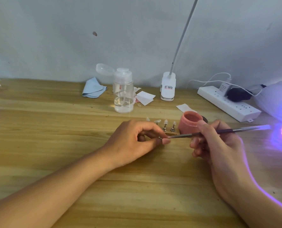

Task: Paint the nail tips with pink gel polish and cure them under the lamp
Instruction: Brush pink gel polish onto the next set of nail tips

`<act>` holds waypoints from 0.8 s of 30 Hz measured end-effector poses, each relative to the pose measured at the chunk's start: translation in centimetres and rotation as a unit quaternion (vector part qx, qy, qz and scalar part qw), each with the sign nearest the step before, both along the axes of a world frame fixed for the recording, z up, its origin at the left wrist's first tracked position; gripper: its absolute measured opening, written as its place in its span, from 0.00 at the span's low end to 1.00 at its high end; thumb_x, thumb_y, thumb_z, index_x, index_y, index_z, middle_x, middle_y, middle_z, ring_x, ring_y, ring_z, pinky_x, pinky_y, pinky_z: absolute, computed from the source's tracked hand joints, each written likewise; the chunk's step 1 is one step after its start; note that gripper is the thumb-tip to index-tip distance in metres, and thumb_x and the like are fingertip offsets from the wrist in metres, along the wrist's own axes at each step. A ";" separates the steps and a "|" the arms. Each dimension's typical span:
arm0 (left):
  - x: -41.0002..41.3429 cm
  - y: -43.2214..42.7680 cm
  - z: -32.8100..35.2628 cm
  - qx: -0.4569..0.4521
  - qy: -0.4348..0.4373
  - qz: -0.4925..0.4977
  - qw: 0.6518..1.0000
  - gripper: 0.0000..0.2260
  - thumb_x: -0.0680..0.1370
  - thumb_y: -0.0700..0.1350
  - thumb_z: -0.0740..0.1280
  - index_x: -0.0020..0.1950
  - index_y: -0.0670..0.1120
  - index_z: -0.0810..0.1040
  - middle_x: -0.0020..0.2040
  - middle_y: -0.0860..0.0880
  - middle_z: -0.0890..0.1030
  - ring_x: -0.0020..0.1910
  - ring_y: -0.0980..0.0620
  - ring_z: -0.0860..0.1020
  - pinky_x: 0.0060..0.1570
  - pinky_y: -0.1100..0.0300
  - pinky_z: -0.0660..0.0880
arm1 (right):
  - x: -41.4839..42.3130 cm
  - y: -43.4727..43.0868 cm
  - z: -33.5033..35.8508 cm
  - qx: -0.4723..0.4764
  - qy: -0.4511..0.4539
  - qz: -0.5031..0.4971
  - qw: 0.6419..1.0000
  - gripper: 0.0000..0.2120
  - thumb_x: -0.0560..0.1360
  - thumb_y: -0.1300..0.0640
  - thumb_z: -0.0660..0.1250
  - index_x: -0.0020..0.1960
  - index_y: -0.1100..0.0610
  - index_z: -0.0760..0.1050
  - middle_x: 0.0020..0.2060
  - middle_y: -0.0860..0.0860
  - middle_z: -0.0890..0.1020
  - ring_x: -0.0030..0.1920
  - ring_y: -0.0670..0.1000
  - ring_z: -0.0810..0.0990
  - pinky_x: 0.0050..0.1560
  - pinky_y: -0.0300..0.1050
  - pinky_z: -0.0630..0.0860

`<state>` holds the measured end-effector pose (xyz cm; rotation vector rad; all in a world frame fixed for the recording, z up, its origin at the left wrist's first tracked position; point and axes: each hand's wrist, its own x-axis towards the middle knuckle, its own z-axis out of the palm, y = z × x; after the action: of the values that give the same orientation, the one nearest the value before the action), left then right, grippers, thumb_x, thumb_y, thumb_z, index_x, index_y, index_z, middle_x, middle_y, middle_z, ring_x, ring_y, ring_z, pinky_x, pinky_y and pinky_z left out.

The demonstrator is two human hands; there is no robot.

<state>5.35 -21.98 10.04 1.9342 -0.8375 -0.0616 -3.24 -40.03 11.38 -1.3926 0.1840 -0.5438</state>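
My left hand (133,142) pinches a small metal stand carrying a pink-coated nail tip (165,141) just above the table. My right hand (217,145) grips a thin brush (219,131), and its bristle end touches that nail tip. An open pink gel polish jar (191,122) stands right behind the brush. Beside the jar, several pale nail tips on metal stands (165,125) sit in a row on a holder strip. The white curing lamp (278,99) at the right edge glows violet onto the table.
A clear pump bottle (123,91) with its lid flipped open stands behind the nail tips. Nearby lie a blue cloth (93,88), white paper wipes (145,97), a clip-on desk lamp base (168,86) and a white power strip (227,102) with plugs.
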 end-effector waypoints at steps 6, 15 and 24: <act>-0.3 0.2 0.1 0.065 -0.053 0.028 0.996 0.06 0.74 0.47 0.74 0.46 0.59 0.84 0.41 0.64 0.84 0.27 0.61 0.71 0.32 0.68 0.64 | 0.2 -0.1 -0.2 -0.018 0.004 -0.012 1.000 0.14 0.79 0.57 0.66 0.36 0.57 0.68 0.24 0.54 0.78 0.23 0.48 0.71 0.25 0.37 0.72; -0.3 0.2 0.2 0.064 -0.053 0.021 0.996 0.06 0.75 0.45 0.74 0.46 0.58 0.84 0.41 0.64 0.84 0.27 0.62 0.71 0.31 0.72 0.62 | 0.3 0.2 -0.3 -0.054 0.000 0.016 0.998 0.12 0.78 0.56 0.67 0.37 0.57 0.71 0.25 0.55 0.79 0.23 0.48 0.73 0.26 0.36 0.73; -0.3 0.1 0.1 0.056 -0.050 0.027 0.997 0.02 0.74 0.52 0.73 0.45 0.58 0.84 0.42 0.63 0.84 0.27 0.62 0.71 0.32 0.70 0.65 | 0.1 0.1 -0.1 -0.011 -0.047 -0.019 0.999 0.12 0.79 0.56 0.66 0.37 0.56 0.70 0.25 0.53 0.78 0.25 0.48 0.74 0.27 0.37 0.74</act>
<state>5.02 -21.88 10.17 2.0789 -0.8630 0.0207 -3.15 -39.92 11.27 -1.3841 0.1289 -0.6422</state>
